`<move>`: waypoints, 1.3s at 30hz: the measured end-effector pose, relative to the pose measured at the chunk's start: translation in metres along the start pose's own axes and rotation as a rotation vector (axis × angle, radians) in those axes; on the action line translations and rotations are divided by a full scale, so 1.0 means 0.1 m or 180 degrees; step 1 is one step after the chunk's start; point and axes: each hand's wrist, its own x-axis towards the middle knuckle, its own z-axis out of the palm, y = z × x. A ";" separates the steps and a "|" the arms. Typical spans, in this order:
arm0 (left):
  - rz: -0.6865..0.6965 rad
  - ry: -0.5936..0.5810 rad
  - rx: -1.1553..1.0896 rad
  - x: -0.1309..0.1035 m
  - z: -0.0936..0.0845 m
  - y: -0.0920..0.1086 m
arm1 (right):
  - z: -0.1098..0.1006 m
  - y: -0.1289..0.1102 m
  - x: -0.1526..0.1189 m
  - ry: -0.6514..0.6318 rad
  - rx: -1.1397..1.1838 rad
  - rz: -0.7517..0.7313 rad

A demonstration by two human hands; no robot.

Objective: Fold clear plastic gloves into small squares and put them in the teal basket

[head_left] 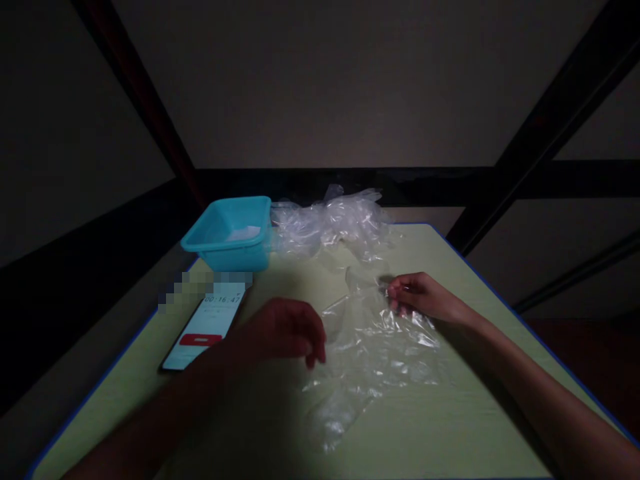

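Observation:
A clear, crinkled plastic bag [367, 343] lies spread out on the table in front of me. At its upper right edge, my right hand [417, 293] is closed, thumb and fingers pinching the thin plastic. My left hand [290, 330] hovers by the bag's left edge. Its fingers curl loosely downward and stay apart, with nothing visible between them. Whether its fingertips touch the plastic is hard to make out in the dim light.
A heap of crumpled clear plastic [340, 223] sits at the table's far edge. Beside it stands a blue basin [233, 257] with something white inside. A phone [210, 323] showing a timer lies left of my left hand. The pale table [480, 400] has a blue rim.

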 end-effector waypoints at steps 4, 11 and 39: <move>0.0565 0.1190 0.2795 0.13 0.33 -0.11 | 0.05 -0.03 -0.03 -0.0133 -0.0015 -0.0045; 0.0767 0.1079 0.4357 0.19 0.36 -0.33 | 0.05 0.00 -0.01 -0.0003 -0.0099 -0.0171; 0.1143 0.0168 0.4207 1.04 -0.05 0.09 | 0.21 -0.04 -0.06 0.0685 -0.2114 -0.1298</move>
